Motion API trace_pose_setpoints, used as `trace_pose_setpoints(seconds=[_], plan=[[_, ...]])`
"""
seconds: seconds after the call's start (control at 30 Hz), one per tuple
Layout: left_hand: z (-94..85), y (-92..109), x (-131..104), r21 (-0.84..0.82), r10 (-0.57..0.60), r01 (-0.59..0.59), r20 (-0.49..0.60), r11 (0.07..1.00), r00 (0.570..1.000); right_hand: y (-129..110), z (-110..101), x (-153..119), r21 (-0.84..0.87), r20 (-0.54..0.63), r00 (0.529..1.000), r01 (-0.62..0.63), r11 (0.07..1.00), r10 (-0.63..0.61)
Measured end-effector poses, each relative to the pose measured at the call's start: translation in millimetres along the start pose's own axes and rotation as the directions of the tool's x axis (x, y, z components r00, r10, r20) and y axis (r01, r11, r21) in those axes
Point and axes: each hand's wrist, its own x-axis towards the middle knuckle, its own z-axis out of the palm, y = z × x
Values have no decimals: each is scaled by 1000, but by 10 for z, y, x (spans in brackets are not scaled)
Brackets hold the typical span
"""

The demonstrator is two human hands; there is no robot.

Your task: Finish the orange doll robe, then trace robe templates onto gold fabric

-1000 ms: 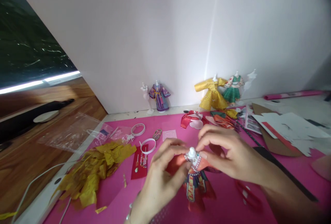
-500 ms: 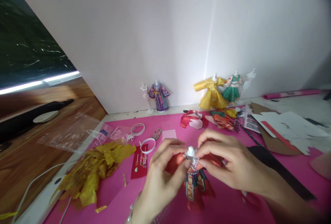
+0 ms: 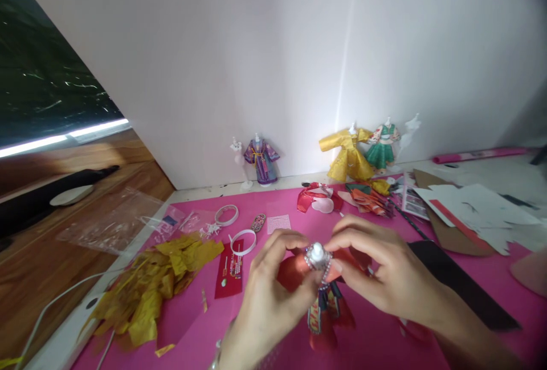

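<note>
Between my hands stands a small white dress form in a red doll dress (image 3: pixel 323 333) with a patterned front panel and a bead trim (image 3: pixel 327 272) around the neck. My left hand (image 3: pixel 280 290) is closed on the dress at its left shoulder, the thumb pressed against the front of the neckline. On the other side, my right hand (image 3: pixel 376 264) pinches the dress near the right shoulder, by the beads. The white neck knob (image 3: pixel 317 251) shows between the fingertips. My fingers hide much of the bodice and sleeves.
Yellow fabric scraps (image 3: pixel 171 279), a red card (image 3: pixel 228 270) and tape rolls (image 3: pixel 243 242) lie left on the pink mat (image 3: pixel 265 353). Dressed forms, including a yellow dress (image 3: pixel 350 153) and a purple robe (image 3: pixel 261 159), stand against the wall. Paper sheets (image 3: pixel 478 210) and a black strip (image 3: pixel 465 284) lie right.
The dress form's top has tipped slightly toward me, showing more of the beaded neckline. My right fingertips have shifted a little away from the neck; both hands still hold the dress.
</note>
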Motion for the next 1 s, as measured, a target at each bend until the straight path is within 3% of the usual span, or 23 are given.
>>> trace_pose_setpoints(seconds=[0.4,1.0], plan=[[11,-20,-4,-3,-9,9,16,1000,1000,-65,5,6,8,-48,999,15,1000,-14],[-10,-1,21,5,25,-25,39,1000,999,-40,-35,67,-35,-4,1000,-5,999,5]])
